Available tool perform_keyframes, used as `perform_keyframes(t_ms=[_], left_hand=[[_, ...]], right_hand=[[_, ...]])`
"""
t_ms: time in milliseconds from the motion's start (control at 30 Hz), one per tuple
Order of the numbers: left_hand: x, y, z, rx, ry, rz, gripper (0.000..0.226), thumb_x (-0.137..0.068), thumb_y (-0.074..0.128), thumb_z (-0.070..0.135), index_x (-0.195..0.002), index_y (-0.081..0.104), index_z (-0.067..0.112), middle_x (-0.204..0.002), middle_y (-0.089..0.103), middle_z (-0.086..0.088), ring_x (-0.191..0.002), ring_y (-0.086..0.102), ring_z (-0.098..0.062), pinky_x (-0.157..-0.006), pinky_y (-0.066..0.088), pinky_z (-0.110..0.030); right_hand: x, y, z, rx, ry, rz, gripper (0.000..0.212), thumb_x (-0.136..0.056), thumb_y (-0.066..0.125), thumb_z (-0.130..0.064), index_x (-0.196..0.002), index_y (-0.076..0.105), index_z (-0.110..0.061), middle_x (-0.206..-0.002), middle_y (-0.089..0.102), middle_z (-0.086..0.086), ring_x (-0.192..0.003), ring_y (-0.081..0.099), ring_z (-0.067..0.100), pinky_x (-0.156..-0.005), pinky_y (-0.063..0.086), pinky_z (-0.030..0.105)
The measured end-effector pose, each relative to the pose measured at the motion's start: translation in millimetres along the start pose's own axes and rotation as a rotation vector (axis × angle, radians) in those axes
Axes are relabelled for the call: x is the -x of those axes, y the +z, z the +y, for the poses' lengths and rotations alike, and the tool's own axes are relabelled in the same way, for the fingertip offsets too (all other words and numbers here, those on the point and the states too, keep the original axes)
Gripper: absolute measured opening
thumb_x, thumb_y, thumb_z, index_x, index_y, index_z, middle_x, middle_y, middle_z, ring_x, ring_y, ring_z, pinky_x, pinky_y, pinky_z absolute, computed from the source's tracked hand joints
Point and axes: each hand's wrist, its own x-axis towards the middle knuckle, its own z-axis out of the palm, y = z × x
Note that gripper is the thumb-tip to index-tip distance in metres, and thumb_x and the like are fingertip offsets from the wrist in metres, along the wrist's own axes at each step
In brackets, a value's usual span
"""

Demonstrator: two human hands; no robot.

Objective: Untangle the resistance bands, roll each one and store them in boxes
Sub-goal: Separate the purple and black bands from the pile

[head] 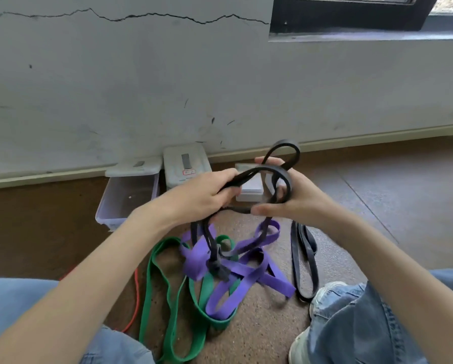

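Above floor [259, 324], hands (raised) grip black band [278, 170].

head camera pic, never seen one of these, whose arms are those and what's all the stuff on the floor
This single picture comes from a camera worn on a person's head, looking down at their own bare arms. No machine is involved. The left hand and right hand both grip a looped black rubber resistance band, lifted off the brown floor. Below lies a tangle of purple flat band and green flat band, with another black band beside it. Against the wall stands an open clear plastic box, with other pale boxes beside it.
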Motion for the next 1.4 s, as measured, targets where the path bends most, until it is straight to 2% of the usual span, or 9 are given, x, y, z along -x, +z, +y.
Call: perform_keyframes(t_ms=[167, 267, 367, 467, 600, 733, 967, 1167, 1400], left_hand=[[-1, 1, -6, 0.065, -0.022, 0.185, 0.015, -0.098, 0.042, 0.015, -0.085, 0.046, 0.018, -0.064, 0.053, 0.002, -0.052, 0.063, -0.013, -0.053, 0.049, -0.027], [-3, 18, -35, -0.027, -0.129, 0.342, 0.014, -0.093, 0.052, 0.017, -0.08, 0.048, 0.019, -0.068, 0.06, -0.002, -0.07, 0.065, -0.021, -0.064, 0.045, -0.032], [25, 73, -83, -0.088, -0.38, 0.092, 0.009, -0.092, 0.052, 0.016, -0.085, 0.053, 0.009, -0.078, 0.06, -0.005, -0.084, 0.061, -0.029, -0.067, 0.037, -0.032], [53, 99, -107, -0.019, -0.55, -0.13, 0.022, -0.097, 0.045, 0.018, -0.075, 0.05, 0.014, -0.079, 0.07, -0.003, -0.082, 0.065, -0.022, -0.068, 0.043, -0.025], [25, 72, -84, 0.185, -0.503, 0.043, 0.021, -0.099, 0.04, 0.015, -0.078, 0.044, 0.015, -0.066, 0.067, -0.003, -0.071, 0.068, -0.026, -0.066, 0.054, -0.032], [-5, 62, -44, -0.069, -0.311, 0.022, 0.016, -0.097, 0.044, 0.029, -0.101, 0.045, 0.013, -0.098, 0.063, -0.006, -0.093, 0.06, -0.023, -0.076, 0.045, -0.034], [-20, 87, -31, -0.265, -0.273, -0.357, 0.03, -0.087, 0.057, 0.017, -0.115, 0.047, 0.011, -0.115, 0.059, -0.01, -0.104, 0.057, -0.026, -0.086, 0.046, -0.036], [-65, 116, -32, 0.448, -0.328, -0.48, 0.089, -0.07, 0.079, 0.037, -0.141, 0.028, 0.021, -0.134, 0.049, 0.01, -0.124, 0.046, -0.006, -0.107, 0.037, -0.031], [-93, 219, -25, 0.733, -0.258, -0.492, 0.018, -0.091, 0.057, 0.007, -0.108, 0.06, 0.001, -0.09, 0.062, -0.005, -0.085, 0.058, -0.01, -0.077, 0.047, -0.014]], right_hand=[[5, 6, -1, -0.254, 0.039, -0.279, 0.011, -0.082, 0.069, -0.016, -0.071, 0.068, -0.015, -0.06, 0.066, 0.0, -0.047, 0.051, 0.009, -0.043, 0.038, 0.014], [-2, -4, -6, -0.676, -0.043, -0.022, 0.022, -0.085, 0.061, -0.027, -0.064, 0.064, -0.021, -0.055, 0.056, -0.004, -0.041, 0.04, 0.004, -0.038, 0.033, 0.01], [-8, -23, -3, -0.941, -0.032, 0.222, 0.022, -0.082, 0.06, -0.031, -0.063, 0.065, -0.021, -0.054, 0.056, -0.003, -0.038, 0.041, 0.002, -0.038, 0.035, 0.009], [-7, -19, 10, -0.692, 0.083, 0.212, 0.019, -0.089, 0.058, -0.024, -0.073, 0.064, -0.015, -0.06, 0.062, 0.001, -0.043, 0.046, 0.007, -0.04, 0.037, 0.012], [2, 12, 26, -0.125, 0.387, -0.099, 0.018, -0.095, 0.052, -0.017, -0.09, 0.062, -0.003, -0.086, 0.07, 0.009, -0.049, 0.058, 0.01, -0.042, 0.045, 0.016], [4, 18, 24, -0.349, 0.374, -0.171, 0.022, -0.095, 0.052, -0.025, -0.099, 0.067, -0.009, -0.101, 0.072, 0.009, -0.04, 0.046, 0.003, -0.034, 0.03, 0.014], [10, -28, 17, -0.462, 0.273, 0.19, 0.027, -0.096, 0.05, -0.02, -0.077, 0.062, -0.004, -0.079, 0.07, 0.015, -0.039, 0.045, 0.009, -0.036, 0.034, 0.015], [22, -48, 23, -0.49, 0.153, 0.061, 0.027, -0.097, 0.048, -0.018, -0.076, 0.058, -0.005, -0.074, 0.067, 0.013, -0.034, 0.038, 0.009, -0.033, 0.029, 0.015], [-41, -89, 67, -0.579, 0.108, 0.584, 0.03, -0.099, 0.043, -0.012, -0.073, 0.054, -0.002, -0.072, 0.063, 0.012, -0.042, 0.05, 0.007, -0.041, 0.04, 0.017]])
